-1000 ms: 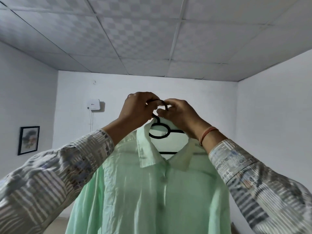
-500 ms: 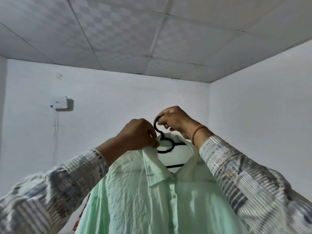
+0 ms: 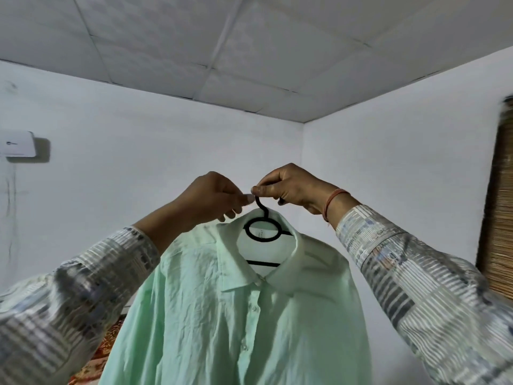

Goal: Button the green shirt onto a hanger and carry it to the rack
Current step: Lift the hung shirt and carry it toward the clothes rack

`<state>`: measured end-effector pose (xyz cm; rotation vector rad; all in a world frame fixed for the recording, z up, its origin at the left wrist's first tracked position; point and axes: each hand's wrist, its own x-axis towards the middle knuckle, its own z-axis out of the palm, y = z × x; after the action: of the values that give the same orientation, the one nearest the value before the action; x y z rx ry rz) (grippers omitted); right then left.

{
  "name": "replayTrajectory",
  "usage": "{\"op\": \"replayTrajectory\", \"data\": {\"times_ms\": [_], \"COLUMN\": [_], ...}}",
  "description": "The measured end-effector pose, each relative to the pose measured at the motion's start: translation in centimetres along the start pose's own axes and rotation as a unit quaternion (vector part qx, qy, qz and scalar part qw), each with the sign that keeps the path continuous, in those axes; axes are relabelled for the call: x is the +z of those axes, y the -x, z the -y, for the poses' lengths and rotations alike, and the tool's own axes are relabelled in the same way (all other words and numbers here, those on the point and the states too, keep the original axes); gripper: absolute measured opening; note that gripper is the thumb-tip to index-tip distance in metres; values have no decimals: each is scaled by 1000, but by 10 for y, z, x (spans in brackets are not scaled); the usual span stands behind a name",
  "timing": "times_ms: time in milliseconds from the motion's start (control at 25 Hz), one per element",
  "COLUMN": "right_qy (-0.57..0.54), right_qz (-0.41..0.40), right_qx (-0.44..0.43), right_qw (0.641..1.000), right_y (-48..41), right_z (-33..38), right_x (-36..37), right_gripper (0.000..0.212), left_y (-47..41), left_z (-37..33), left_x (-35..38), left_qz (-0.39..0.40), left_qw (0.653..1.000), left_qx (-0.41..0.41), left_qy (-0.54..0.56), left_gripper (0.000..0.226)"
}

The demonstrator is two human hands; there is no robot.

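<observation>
A pale green shirt hangs buttoned on a black hanger, held up in front of me at head height. The hanger's ring and a crossbar show inside the open collar. My right hand grips the hook at the top of the hanger. My left hand has its fingers curled beside the hook, just above the collar's left side; whether they pinch the collar fabric is hidden. The rack is out of view.
White walls meet in a corner behind the shirt. A white box is mounted on the left wall. A brown woven blind hangs at the right edge. Patterned red fabric lies low on the left.
The view has swung to the right, bringing the brown blind into sight. My left hand has risen from the collar to beside the hook. The shirt now hangs straighter.
</observation>
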<state>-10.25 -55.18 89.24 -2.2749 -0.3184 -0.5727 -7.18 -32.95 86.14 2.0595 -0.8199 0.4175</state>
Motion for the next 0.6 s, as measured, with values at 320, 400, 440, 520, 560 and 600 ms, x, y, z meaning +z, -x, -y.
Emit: {"op": "replayTrajectory", "data": {"times_ms": [320, 400, 440, 520, 560, 600], "right_qy": [46, 59, 60, 61, 65, 66], "right_qz": [3, -2, -7, -17, -26, -38], "right_qx": [-7, -13, -13, -15, -15, -12], "right_qw": [999, 998, 998, 998, 997, 997], "right_y": [16, 21, 24, 34, 40, 47], "right_z": [21, 21, 21, 18, 16, 14], "right_x": [-1, -10, -15, -28, -34, -40], "right_gripper": [21, 20, 20, 25, 30, 35], "left_y": [-3, -5, -6, -8, -10, -11], "left_z": [-5, -13, -17, -28, -34, -41], "left_x": [17, 24, 29, 41, 47, 53], "left_qz": [68, 56, 52, 49, 46, 43], "left_qw": [984, 975, 970, 964, 964, 966], "left_qx": [10, 21, 25, 29, 31, 33], "left_qy": [164, 214, 236, 260, 260, 254], "left_gripper": [11, 15, 17, 17, 17, 17]}}
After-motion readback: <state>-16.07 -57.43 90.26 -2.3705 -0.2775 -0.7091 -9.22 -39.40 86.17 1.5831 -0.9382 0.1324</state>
